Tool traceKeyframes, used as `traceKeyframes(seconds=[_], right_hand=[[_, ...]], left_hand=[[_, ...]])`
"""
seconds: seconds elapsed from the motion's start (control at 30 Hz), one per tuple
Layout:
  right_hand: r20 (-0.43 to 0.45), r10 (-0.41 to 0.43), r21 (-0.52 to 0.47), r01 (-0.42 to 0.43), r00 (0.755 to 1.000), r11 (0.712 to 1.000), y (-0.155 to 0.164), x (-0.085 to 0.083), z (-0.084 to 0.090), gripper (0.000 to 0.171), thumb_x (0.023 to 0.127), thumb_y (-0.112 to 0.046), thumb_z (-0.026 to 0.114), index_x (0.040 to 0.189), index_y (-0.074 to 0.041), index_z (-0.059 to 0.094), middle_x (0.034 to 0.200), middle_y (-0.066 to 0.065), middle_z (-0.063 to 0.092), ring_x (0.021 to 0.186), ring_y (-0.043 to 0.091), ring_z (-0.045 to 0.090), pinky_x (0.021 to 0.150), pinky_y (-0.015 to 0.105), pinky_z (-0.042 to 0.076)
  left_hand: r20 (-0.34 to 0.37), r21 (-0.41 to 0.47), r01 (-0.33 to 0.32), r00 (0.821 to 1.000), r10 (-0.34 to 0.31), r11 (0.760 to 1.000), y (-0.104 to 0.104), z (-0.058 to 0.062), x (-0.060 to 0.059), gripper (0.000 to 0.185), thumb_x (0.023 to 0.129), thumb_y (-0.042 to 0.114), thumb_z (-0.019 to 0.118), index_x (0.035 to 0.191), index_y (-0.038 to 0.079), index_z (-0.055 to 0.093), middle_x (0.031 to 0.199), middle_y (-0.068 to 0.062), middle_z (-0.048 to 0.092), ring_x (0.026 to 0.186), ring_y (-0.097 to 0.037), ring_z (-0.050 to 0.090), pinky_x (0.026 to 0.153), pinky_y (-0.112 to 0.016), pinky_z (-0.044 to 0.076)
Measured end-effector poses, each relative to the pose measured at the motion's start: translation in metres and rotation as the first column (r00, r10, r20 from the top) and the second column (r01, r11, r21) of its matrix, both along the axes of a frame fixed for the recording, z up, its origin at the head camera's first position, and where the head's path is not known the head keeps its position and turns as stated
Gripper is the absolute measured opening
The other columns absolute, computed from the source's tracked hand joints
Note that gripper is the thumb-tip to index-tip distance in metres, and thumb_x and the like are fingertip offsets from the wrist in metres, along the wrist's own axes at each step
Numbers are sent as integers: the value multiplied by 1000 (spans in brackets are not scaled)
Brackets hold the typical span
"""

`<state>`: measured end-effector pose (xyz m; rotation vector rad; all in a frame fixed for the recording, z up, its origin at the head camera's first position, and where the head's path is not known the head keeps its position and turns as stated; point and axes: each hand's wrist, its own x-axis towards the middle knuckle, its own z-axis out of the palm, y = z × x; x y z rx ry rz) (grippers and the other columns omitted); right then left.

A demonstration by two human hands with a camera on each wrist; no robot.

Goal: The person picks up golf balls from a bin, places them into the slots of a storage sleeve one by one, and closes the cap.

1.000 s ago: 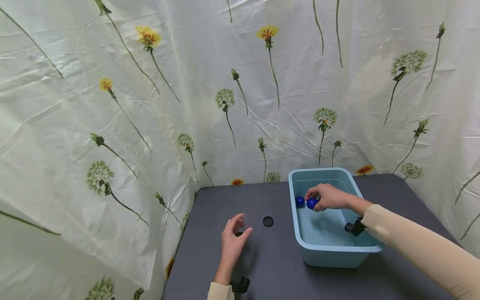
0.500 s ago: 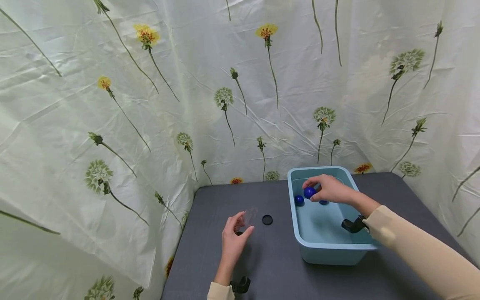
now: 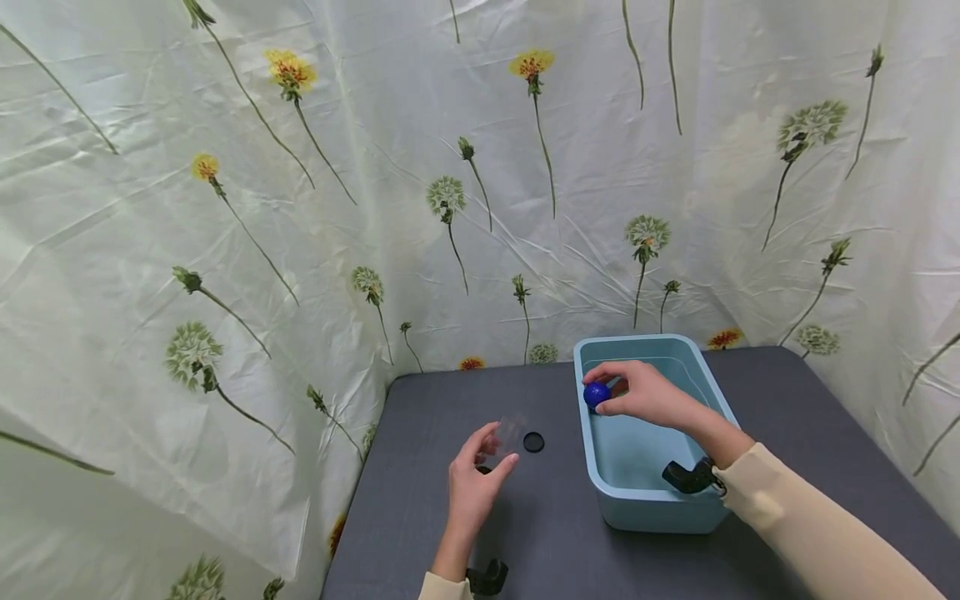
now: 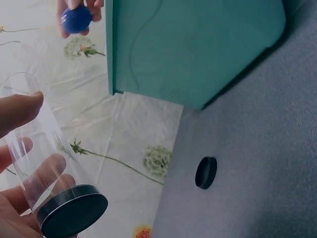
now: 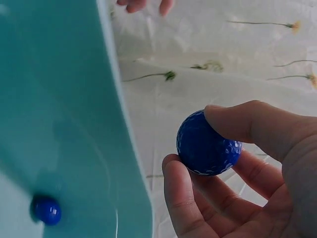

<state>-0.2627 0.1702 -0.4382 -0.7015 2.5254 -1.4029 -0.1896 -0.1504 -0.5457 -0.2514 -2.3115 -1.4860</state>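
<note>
My right hand (image 3: 637,393) pinches a dimpled blue golf ball (image 5: 205,144) between thumb and fingers, above the left side of the light blue bin (image 3: 660,518). Another blue ball (image 5: 47,210) lies inside the bin in the right wrist view. Low over the table at left, my left hand (image 3: 474,483) holds a clear plastic tube (image 4: 47,144), thumb on one side and fingers on the other. A black cap (image 4: 72,210) closes the tube's lower end. The tube's other end appears uncapped. A loose black cap (image 3: 533,442) lies on the table between tube and bin.
The dark grey table (image 3: 420,467) carries the bin on its right half. Behind it hangs a white flower-printed cloth (image 3: 337,208). Black wrist cameras sit on both wrists, the right one (image 3: 688,477) over the bin's near end.
My right hand has lifted the golf ball from within the bin and moved left toward its left rim. My left hand has shifted slightly right with the tube, whose upper end moved toward the loose cap.
</note>
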Motion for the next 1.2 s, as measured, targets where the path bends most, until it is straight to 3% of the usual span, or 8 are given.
traceKeyframes(seconds=[0.23, 0.63, 0.93, 1.07, 1.2], right_hand=[[0, -18, -39, 18, 1000, 999, -18, 14, -3, 41, 86, -19, 82, 124, -17, 66, 118, 9, 64, 97, 26, 66, 73, 36, 57], [9, 72, -103, -71, 997, 992, -44, 29, -3, 38, 86, -16, 81, 121, -15, 67, 115, 8, 63, 91, 25, 64, 72, 34, 56], [6, 108, -99, -107, 994, 989, -49, 32, -4, 36, 88, -19, 79, 122, -20, 67, 113, 4, 65, 97, 24, 63, 74, 36, 56], [1, 119, -87, -118, 993, 989, -50, 32, -4, 36, 88, -21, 79, 123, -21, 67, 112, 2, 66, 100, 24, 61, 77, 36, 55], [18, 136, -85, -135, 990, 987, -50, 32, -6, 36, 89, -22, 79, 123, -19, 67, 114, 2, 66, 104, 24, 61, 82, 35, 54]], left_hand=[[-3, -31, 25, 1000, -25, 999, 8, 6, 4, 52, 85, 35, 82, 133, 33, 63, 108, 6, 67, 98, -12, 61, 85, -40, 50], [-51, -94, 86, 995, -91, 992, 21, 17, 12, 53, 84, 38, 82, 133, 29, 63, 100, 9, 61, 89, -20, 65, 79, -34, 53], [-79, -143, 110, 989, -122, 984, 22, 19, 15, 54, 85, 36, 83, 134, 26, 63, 102, -3, 65, 86, -16, 63, 77, -33, 53], [-64, -150, 112, 990, -123, 982, 24, 21, 16, 54, 83, 30, 85, 133, 25, 64, 103, -2, 65, 86, -19, 64, 77, -33, 53], [-36, -168, 104, 993, -111, 980, 25, 23, 18, 54, 83, 35, 84, 132, 22, 65, 103, 5, 63, 87, -16, 63, 76, -32, 53]])
